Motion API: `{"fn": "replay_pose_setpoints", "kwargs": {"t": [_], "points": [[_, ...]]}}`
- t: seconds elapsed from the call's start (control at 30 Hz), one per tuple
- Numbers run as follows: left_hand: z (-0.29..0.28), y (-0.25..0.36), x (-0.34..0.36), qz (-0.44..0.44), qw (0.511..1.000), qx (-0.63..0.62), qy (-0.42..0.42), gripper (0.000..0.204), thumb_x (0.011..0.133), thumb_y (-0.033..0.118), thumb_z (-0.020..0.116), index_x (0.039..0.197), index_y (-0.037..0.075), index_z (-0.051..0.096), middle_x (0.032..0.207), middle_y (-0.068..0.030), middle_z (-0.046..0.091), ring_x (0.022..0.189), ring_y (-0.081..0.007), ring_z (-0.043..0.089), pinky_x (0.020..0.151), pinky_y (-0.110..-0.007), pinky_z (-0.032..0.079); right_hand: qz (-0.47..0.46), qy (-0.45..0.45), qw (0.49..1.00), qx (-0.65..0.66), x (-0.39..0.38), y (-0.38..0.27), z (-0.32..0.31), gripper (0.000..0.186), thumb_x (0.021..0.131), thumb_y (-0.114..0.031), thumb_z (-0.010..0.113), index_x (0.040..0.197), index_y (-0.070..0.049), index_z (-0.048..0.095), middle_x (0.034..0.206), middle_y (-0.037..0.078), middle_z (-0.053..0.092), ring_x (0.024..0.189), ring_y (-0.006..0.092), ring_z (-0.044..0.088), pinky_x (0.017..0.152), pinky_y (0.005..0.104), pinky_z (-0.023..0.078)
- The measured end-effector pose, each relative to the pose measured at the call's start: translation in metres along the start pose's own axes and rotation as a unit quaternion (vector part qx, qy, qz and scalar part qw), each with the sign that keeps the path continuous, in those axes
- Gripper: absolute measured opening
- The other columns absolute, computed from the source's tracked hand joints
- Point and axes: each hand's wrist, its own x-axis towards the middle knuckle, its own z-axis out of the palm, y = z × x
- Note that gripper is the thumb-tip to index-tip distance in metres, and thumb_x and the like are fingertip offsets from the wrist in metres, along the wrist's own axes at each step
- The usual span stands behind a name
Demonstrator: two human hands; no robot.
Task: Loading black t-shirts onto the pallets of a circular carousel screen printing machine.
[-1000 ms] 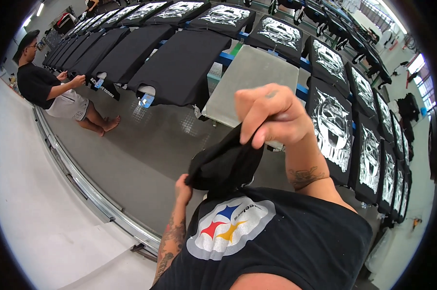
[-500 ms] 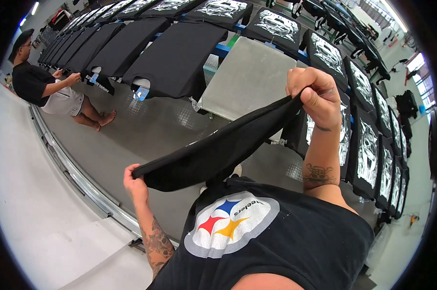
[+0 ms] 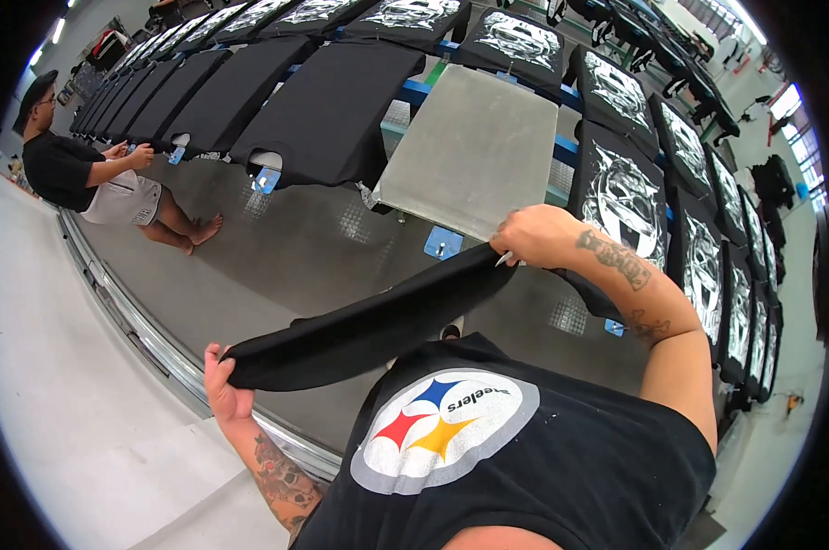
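A black T-shirt (image 3: 368, 330), gathered into a long folded band, hangs stretched between my two hands. My left hand (image 3: 229, 385) pinches its lower-left end, out over the floor. At the other end, my right hand (image 3: 543, 236) grips the cloth close to the near edge of a bare grey platen (image 3: 474, 151). A small pale pointed bit shows under the right fingers; I cannot make out what it is. No shirt covers this platen, and a blue bracket (image 3: 443, 243) sticks out from its near end.
To the left, plain black shirts (image 3: 332, 110) lie on a row of platens. Black shirts with white prints (image 3: 625, 197) cover platens at the right and behind. Another person (image 3: 75, 170) stands at the row's far left. A metal rail (image 3: 139, 335) edges the floor beside a white surface.
My right hand has come down and to the left, its forearm now reaching across from the right. My left hand has shifted down and left. The shirt hangs lower, still held at both ends.
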Motion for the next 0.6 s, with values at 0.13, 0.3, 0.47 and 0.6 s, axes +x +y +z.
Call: {"fn": "replay_pose_setpoints", "kwargs": {"t": [0.13, 0.3, 0.47, 0.6], "points": [[0.019, 0.024, -0.009, 0.084, 0.992, -0.025, -0.095, 0.028, 0.083, -0.006, 0.059, 0.105, 0.01, 0.052, 0.096, -0.0088, 0.053, 0.094, -0.0219, 0.053, 0.094, -0.037, 0.045, 0.026, -0.003, 0.999, -0.028, -0.002, 0.018, 0.031, 0.011, 0.086, -0.017, 0.063, 0.088, -0.006, 0.065, 0.093, 0.007, 0.069, 0.093, 0.0312, 0.066, 0.077, 0.0414, 0.054], [-0.001, 0.035, 0.013, 0.207, 0.822, 0.53, 0.026, 0.017, 0.085, -0.009, 0.057, 0.073, 0.002, 0.062, 0.095, -0.0058, 0.05, 0.089, -0.0206, 0.052, 0.081, -0.031, 0.043, 0.006, 0.046, 0.999, -0.009, -0.009, 0.01, 0.048, 0.012, 0.088, -0.018, 0.061, 0.091, -0.007, 0.063, 0.094, 0.007, 0.067, 0.097, 0.0315, 0.064, 0.078, 0.0424, 0.055], [-0.054, 0.025, 0.042, 0.259, 0.557, 0.78, 0.123, 0.012, 0.09, 0.002, 0.058, 0.091, 0.0, 0.07, 0.091, -0.0089, 0.049, 0.083, -0.0214, 0.053, 0.074, -0.032, 0.045, -0.067, 0.042, 0.995, 0.068, -0.021, -0.026, 0.056, 0.016, 0.092, -0.02, 0.055, 0.097, -0.006, 0.06, 0.098, 0.012, 0.067, 0.099, 0.0325, 0.065, 0.078, 0.0449, 0.056], [-0.088, -0.013, 0.089, 0.017, 0.863, 0.426, 0.271, 0.016, 0.093, 0.006, 0.056, 0.105, 0.004, 0.067, 0.102, -0.0068, 0.056, 0.086, -0.0208, 0.058, 0.077, -0.035, 0.05, -0.109, 0.071, 0.988, 0.082, -0.033, -0.045, 0.062, 0.017, 0.091, -0.023, 0.058, 0.098, -0.007, 0.06, 0.094, 0.01, 0.066, 0.095, 0.0315, 0.066, 0.076, 0.0444, 0.056]]}}
